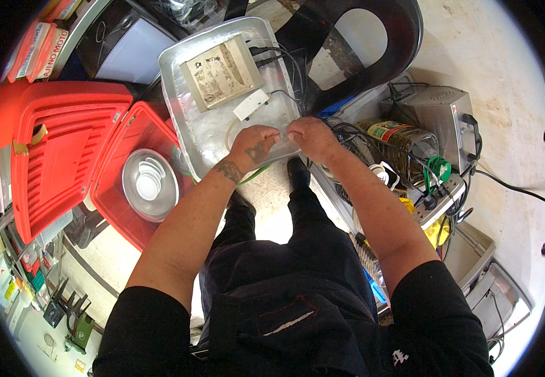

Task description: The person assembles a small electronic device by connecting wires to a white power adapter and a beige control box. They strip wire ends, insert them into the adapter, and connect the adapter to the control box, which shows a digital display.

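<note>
Both hands meet above the near right corner of a silver metal tray (187, 129). My left hand (255, 143) is closed in a pinch, thumb against the curled fingers. My right hand (313, 138) is pinched too, its fingertips almost touching the left ones. Whatever lies between the fingers is too small or hidden to make out. In the tray sits a worn beige box (221, 72) with black cables plugged into its right side. Beside it lies a small white block (251, 104) with a thin lead. A pale loop of tube or cord (229, 133) shows by my left wrist.
On the left stands an open red bin (118, 210) with a steel bowl (132, 202) of white dishes inside. A black chair (411, 31) is beyond the tray. To the right are a green-capped bottle (404, 141), a steel appliance (439, 116), a power strip (439, 201) and tangled cables.
</note>
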The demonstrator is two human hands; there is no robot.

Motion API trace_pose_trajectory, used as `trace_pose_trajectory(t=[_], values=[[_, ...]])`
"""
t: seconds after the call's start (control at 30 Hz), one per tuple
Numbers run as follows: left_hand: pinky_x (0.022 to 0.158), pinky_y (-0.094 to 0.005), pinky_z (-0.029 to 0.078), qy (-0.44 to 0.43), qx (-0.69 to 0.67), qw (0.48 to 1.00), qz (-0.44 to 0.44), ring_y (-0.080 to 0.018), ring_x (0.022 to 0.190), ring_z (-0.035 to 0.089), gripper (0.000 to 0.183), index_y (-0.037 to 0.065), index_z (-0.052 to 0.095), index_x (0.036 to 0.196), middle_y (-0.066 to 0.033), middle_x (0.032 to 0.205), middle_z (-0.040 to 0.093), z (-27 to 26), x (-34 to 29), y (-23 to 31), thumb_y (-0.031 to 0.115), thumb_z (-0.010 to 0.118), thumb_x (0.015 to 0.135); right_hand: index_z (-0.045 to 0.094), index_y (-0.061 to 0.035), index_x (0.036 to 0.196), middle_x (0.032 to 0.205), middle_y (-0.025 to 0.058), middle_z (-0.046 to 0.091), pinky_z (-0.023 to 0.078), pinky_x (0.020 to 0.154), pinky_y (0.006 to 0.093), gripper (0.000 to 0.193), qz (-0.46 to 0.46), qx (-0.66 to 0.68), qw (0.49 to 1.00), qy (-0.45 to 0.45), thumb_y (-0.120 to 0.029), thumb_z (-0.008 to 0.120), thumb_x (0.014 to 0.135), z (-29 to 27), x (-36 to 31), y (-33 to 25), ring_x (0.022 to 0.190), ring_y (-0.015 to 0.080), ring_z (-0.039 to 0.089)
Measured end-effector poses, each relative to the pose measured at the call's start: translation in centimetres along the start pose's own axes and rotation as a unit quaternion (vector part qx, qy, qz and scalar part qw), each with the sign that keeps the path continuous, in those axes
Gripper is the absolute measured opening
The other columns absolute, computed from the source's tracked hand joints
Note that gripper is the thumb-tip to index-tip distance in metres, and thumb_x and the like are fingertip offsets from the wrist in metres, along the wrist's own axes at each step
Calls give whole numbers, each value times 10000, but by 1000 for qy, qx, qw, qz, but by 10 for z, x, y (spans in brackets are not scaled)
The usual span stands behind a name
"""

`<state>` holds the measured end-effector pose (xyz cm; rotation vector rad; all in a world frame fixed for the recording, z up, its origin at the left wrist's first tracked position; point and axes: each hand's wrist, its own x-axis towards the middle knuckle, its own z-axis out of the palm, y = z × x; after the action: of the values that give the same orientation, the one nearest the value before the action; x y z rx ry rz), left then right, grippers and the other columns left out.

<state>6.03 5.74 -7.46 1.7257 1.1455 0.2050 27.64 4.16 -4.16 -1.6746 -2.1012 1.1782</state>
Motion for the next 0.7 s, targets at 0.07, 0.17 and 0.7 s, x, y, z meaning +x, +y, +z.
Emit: trace_pose_trajectory(t=[0.07, 0.17, 0.7], values=[[908, -373, 519, 4, 0, 1000, 0, -321, 1007, 678, 277, 53, 732, 1093, -163, 1064, 719, 0, 0, 1, 256, 674, 913, 669, -46, 927, 941, 161, 677, 487, 872, 464, 111, -4, 12, 1000, 14, -139, 621, 890, 0, 0, 0, 960, 376, 632], [889, -376, 527, 8, 14, 1000, 0, -326, 986, 682, 268, 53, 733, 1087, -163, 1047, 721, 0, -1, 4, 238, 683, 900, 662, -47, 905, 918, 160, 674, 492, 860, 470, 114, -6, 17, 1000, 18, -153, 625, 891, 2, 1, 2, 946, 376, 635], [824, -414, 528, 32, 69, 996, 35, -359, 905, 666, 154, 45, 717, 962, -164, 931, 703, 6, -6, 23, 140, 660, 856, 667, -62, 908, 942, 160, 674, 476, 854, 479, 102, -79, -56, 995, -15, -82, 585, 851, 7, -1, 7, 941, 389, 610]])
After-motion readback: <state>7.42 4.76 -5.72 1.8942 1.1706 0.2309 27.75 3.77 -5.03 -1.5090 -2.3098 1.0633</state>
